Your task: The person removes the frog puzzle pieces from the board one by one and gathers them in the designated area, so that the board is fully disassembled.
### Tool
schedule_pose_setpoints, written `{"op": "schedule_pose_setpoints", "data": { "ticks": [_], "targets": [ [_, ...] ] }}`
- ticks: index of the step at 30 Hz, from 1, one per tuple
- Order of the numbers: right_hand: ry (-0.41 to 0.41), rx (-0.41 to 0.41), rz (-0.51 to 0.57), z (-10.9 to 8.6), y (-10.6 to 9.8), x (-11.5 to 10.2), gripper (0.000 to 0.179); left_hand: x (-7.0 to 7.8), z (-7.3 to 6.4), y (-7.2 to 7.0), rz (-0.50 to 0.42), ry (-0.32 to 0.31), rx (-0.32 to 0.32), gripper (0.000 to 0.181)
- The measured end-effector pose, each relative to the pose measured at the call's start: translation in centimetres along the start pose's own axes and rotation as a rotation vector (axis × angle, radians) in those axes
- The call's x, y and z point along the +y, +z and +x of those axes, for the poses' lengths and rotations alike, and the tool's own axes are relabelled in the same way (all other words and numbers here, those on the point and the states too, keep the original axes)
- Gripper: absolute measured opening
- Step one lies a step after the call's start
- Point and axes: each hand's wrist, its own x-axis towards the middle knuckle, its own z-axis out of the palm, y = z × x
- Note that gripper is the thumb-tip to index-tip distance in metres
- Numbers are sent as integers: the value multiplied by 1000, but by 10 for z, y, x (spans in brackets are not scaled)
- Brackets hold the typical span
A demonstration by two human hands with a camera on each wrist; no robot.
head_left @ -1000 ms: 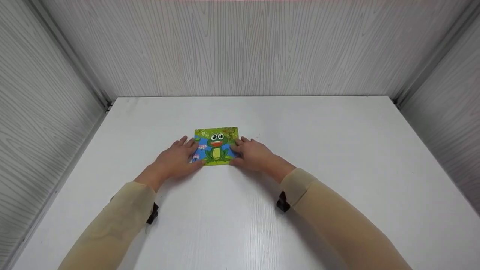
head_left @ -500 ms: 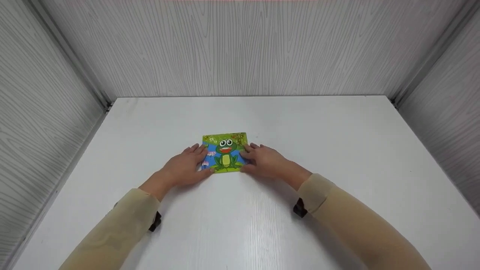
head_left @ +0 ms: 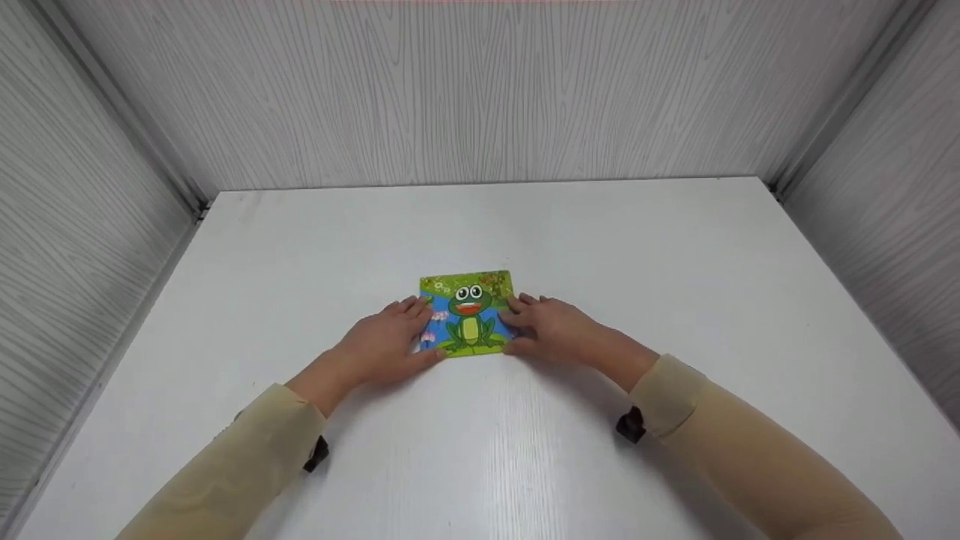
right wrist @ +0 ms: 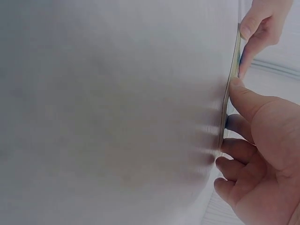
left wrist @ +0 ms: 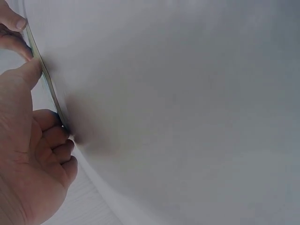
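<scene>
A flat square picture board [head_left: 470, 319] with a green frog on a blue and green ground lies on the white table. The left hand [head_left: 384, 343] holds its left side, thumb by the near left corner and fingers along the edge. On the opposite side the right hand [head_left: 564, 330] holds the right edge in the same way. In the left wrist view the board's thin edge [left wrist: 50, 86] shows between thumb and fingers, close over the table. From the right wrist, the thumb [right wrist: 241, 96] and curled fingers meet that thin edge too.
The white tabletop [head_left: 480, 450] spreads around both arms. A wood-grain back wall [head_left: 480, 90] rises behind it, with side walls at left and right. Beige sleeves cover the forearms, and a small black device [head_left: 631, 425] sits under the right cuff.
Both hands have shifted the frog picture board to the right and slightly nearer, keeping their hold on its two sides. The head view has tilted and turned a little.
</scene>
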Motion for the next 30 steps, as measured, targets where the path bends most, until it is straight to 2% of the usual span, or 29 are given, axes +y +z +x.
{"op": "schedule_pose_setpoints", "data": {
  "ticks": [12,30],
  "targets": [
    [12,23,32,-35,6,7,67,23,-2,6,-1,46,-27,87],
    [-10,94,11,-82,20,13,66,46,-9,14,41,166,-31,85]
  ]
}}
